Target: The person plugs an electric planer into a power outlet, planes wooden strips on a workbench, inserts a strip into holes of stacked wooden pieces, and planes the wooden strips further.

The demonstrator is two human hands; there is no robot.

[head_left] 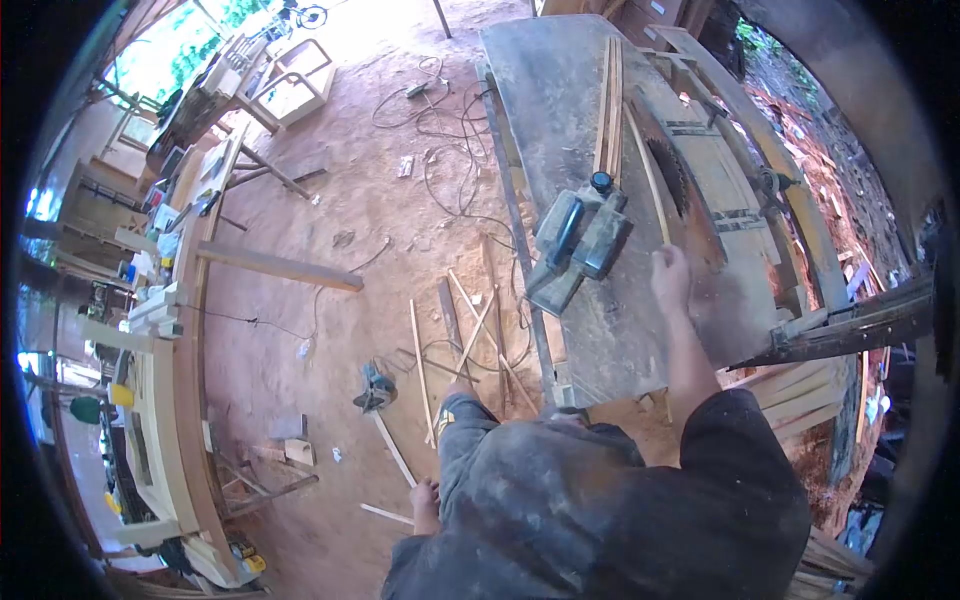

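My right hand (670, 278) is closed on the near end of a thin wooden strip (648, 170). This strip lies along the saw table (590, 370), just left of a toothed circular saw blade (667, 175). Low on the left, my left hand (427, 502) has its fingers curled around the end of a pale wooden strip (393, 448), which slants down to it. A dusty planer-like power tool (578, 245) with a dark handle rests on the saw table, with several narrow strips (607, 110) beyond it.
Loose strips (480, 335), cables (465, 150) and another power tool (374, 388) lie on the dirt floor. A long workbench (185, 290) with lumber and tools runs along the left. A beam (280, 266) juts out from it. Wood offcuts (800, 395) are piled right.
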